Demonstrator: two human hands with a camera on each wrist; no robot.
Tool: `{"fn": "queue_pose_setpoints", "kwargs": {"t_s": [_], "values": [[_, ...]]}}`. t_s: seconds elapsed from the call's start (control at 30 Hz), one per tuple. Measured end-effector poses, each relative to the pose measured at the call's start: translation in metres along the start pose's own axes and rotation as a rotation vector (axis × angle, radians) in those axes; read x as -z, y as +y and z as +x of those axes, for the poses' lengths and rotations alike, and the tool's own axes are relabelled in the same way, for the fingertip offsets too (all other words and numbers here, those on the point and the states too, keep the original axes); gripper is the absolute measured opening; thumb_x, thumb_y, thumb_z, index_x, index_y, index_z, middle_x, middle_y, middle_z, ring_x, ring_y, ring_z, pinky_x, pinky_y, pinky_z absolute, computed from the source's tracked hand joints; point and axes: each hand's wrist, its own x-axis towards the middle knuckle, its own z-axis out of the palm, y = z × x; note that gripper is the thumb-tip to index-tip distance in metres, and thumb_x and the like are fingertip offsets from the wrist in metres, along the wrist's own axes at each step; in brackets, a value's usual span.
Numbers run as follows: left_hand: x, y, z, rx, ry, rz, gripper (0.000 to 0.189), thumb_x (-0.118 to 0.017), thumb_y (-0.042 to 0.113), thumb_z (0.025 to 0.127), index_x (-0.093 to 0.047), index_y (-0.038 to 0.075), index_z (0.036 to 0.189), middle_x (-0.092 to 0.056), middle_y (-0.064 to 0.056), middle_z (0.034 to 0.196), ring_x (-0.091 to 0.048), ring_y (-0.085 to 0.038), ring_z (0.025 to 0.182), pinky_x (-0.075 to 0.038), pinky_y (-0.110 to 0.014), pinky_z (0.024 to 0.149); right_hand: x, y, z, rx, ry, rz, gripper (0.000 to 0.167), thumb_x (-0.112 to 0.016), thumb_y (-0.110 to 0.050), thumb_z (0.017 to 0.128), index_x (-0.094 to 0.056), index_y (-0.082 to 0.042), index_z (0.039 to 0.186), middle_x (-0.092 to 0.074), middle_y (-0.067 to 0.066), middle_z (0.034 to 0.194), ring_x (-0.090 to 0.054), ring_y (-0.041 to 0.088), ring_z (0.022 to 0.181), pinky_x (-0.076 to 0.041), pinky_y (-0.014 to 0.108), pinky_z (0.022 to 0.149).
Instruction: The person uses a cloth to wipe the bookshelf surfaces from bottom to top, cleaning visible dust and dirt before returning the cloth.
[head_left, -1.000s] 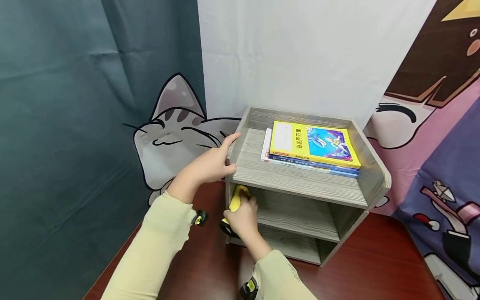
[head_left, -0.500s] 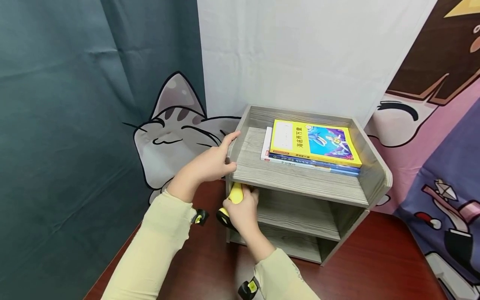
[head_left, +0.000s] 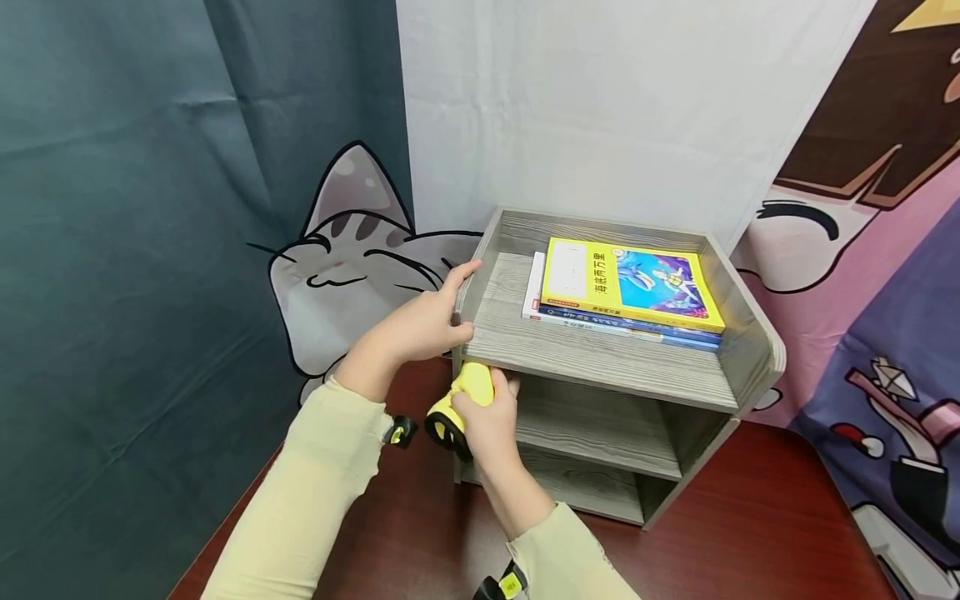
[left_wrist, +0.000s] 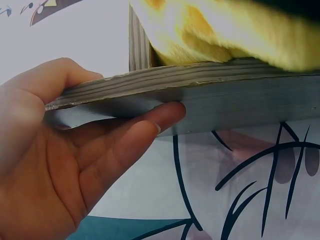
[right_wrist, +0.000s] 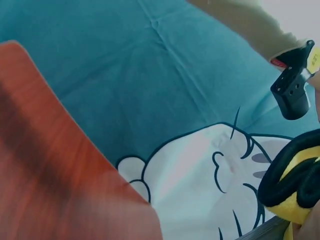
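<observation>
Yellow-and-black plush point(head_left: 474, 382), pinched by fingers of the right hand point(head_left: 491, 423), fronts an open bookshelf compartment point(head_left: 592, 417); the left hand point(head_left: 408, 333) pinches the side-panel edge point(left_wrist: 150, 84).

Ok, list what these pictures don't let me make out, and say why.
Yellow item, full shape: partly behind the right hand in the head view; blurred and cut off by the top edge in the left wrist view; cut off by the right edge in the right wrist view.
Lower books: covers hidden by the yellow book, and most spine print too small to read, both in the head view.
</observation>
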Motion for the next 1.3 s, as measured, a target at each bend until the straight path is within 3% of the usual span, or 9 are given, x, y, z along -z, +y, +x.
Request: {"fn": "queue_pose_setpoints", "kwargs": {"t_s": [0.13, 0.23, 0.4, 0.6, 0.8, 1.03, 1.17, 1.3], "values": [[0.001, 0.001, -0.001, 0.0, -0.003, 0.003, 0.082, -0.053, 0.013, 0.083, -0.004, 0.026, 0.148, -0.04, 0.0, 0.052, -0.037, -0.014, 0.043, -0.033, -0.026, 0.045, 0.005, 0.004, -0.009, 0.045, -0.025, -0.012, 0.064, -0.062, 0.004, 0.064, -0.053, -0.006, 0.127, -0.04, 0.005, 0.106, -0.046, 0.018, 0.085, -0.045, 0.027, 0.065], [0.001, 0.001, -0.001, -0.006, -0.005, 0.001, 0.082, -0.053, 0.013, 0.082, -0.005, 0.025, 0.148, -0.04, 0.0, 0.052, -0.037, -0.013, 0.042, -0.033, -0.026, 0.045, 0.006, 0.005, -0.011, 0.104, -0.039, -0.07, 0.069, -0.063, 0.004, 0.063, -0.051, -0.007, 0.13, -0.039, 0.003, 0.107, -0.043, 0.017, 0.086, -0.043, 0.027, 0.065], [0.001, 0.001, -0.001, -0.015, -0.005, 0.003, 0.082, -0.054, 0.013, 0.083, -0.004, 0.025, 0.148, -0.04, 0.0, 0.052, -0.038, -0.014, 0.043, -0.034, -0.026, 0.045, 0.005, 0.007, -0.002, 0.161, -0.036, -0.199, 0.055, -0.067, -0.001, 0.063, -0.059, -0.008, 0.116, -0.037, 0.006, 0.101, -0.042, 0.018, 0.082, -0.041, 0.029, 0.062], [0.002, 0.001, -0.001, -0.007, -0.011, 0.007, 0.084, -0.055, 0.013, 0.083, -0.003, 0.026, 0.148, -0.041, -0.001, 0.052, -0.039, -0.015, 0.043, -0.035, -0.027, 0.045, 0.005, 0.002, 0.017, 0.132, -0.05, -0.282, 0.033, -0.067, -0.006, 0.063, -0.06, -0.001, 0.095, -0.042, 0.011, 0.098, -0.041, 0.022, 0.086, -0.041, 0.031, 0.062], [0.002, 0.001, -0.001, -0.002, -0.023, 0.009, 0.084, -0.054, 0.015, 0.083, -0.002, 0.027, 0.148, -0.04, 0.0, 0.052, -0.039, -0.015, 0.043, -0.035, -0.028, 0.045, 0.008, 0.002, 0.03, 0.1, -0.1, -0.366, 0.022, -0.065, -0.008, 0.066, -0.058, 0.0, 0.086, -0.051, 0.009, 0.076, -0.049, 0.02, 0.067, -0.043, 0.029, 0.055], [0.001, 0.001, -0.001, -0.001, -0.016, 0.018, 0.084, -0.054, 0.015, 0.082, -0.003, 0.027, 0.148, -0.04, 0.0, 0.052, -0.04, -0.015, 0.043, -0.037, -0.028, 0.046, 0.016, 0.026, 0.03, 0.089, -0.15, -0.535, 0.061, -0.068, -0.013, 0.067, -0.053, -0.002, 0.125, -0.041, 0.014, 0.112, -0.042, 0.027, 0.091, -0.041, 0.034, 0.067], [0.0, 0.001, 0.0, 0.0, -0.011, 0.013, 0.084, -0.054, 0.015, 0.082, -0.003, 0.027, 0.148, -0.04, 0.0, 0.052, -0.04, -0.015, 0.043, -0.037, -0.028, 0.046, 0.021, 0.038, 0.03, 0.102, -0.18, -0.666, 0.057, -0.07, -0.016, 0.066, -0.057, -0.005, 0.12, -0.042, 0.016, 0.107, -0.043, 0.028, 0.089, -0.04, 0.036, 0.067], [0.0, 0.0, 0.001, -0.001, -0.01, 0.012, 0.084, -0.054, 0.016, 0.082, -0.002, 0.028, 0.148, -0.04, 0.0, 0.052, -0.041, -0.015, 0.043, -0.038, -0.029, 0.046, 0.024, 0.042, 0.027, 0.216, -0.202, -0.88, 0.053, -0.073, -0.019, 0.064, -0.06, -0.006, 0.114, -0.046, 0.017, 0.105, -0.047, 0.031, 0.088, -0.042, 0.039, 0.065]]}}
